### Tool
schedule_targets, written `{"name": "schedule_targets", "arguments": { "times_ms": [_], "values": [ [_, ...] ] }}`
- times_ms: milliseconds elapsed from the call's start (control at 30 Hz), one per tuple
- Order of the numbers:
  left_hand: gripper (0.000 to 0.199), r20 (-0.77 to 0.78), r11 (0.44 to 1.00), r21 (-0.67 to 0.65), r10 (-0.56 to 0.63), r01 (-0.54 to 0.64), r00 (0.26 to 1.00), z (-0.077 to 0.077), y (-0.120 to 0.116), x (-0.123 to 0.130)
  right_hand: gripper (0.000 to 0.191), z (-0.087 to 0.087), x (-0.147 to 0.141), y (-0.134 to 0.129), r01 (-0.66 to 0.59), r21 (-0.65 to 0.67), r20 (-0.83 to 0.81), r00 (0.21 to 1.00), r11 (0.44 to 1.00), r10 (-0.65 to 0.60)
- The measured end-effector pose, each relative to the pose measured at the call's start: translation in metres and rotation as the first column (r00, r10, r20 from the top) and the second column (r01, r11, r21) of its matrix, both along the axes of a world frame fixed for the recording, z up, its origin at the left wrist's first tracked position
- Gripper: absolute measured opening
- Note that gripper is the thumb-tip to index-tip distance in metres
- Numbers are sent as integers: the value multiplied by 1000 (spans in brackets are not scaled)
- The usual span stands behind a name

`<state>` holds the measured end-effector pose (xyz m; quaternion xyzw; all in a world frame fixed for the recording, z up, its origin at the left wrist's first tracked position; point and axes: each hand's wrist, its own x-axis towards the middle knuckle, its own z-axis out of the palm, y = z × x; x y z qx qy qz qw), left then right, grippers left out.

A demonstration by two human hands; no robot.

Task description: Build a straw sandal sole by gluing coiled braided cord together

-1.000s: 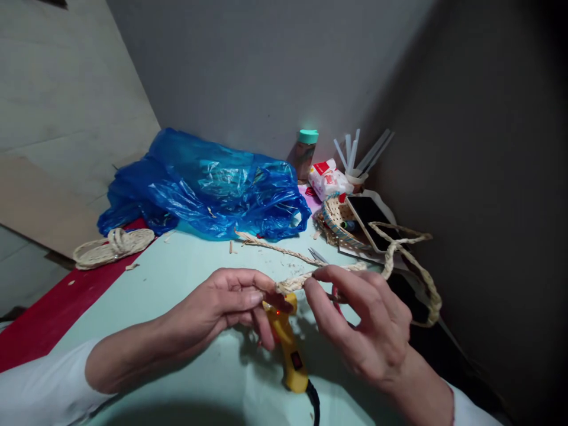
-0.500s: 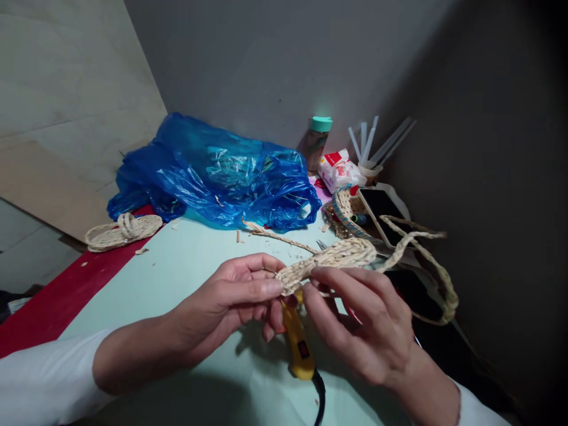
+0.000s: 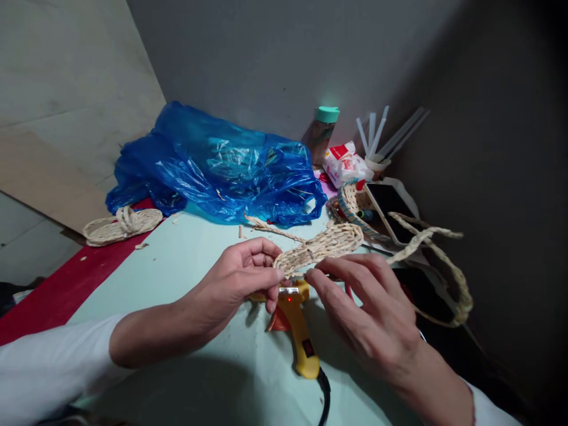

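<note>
At twelve o'clock from the glue gun, our left hand pinches the braided oval by its eight-o'clock end; our right hand is at its six-o'clock edge, whether gripping we cannot tell.

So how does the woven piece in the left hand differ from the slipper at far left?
Build: the slipper has a raised band across it; the woven piece shows none.
Support: the slipper lies on the red strip; the woven piece is held at its near end by the left hand.
Shared: both are pale, straw-coloured, braided and elongated with rounded ends.
</note>
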<state>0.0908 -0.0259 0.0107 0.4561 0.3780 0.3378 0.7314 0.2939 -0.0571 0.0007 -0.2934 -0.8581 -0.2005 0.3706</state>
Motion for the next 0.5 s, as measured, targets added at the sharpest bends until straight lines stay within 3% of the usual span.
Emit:
{"name": "schedule_targets", "arguments": {
  "times_ms": [200,500],
  "values": [
    [11,-31,998,49,-25,27,999,-8,3,3,21,-3,1,-2,7,-14,-41,999,1000,-7],
    [15,-77,998,41,-50,53,996,-12,4,0,20,-2,-3,-3,89,-157,-88,991,984,-104]
  ]
}}
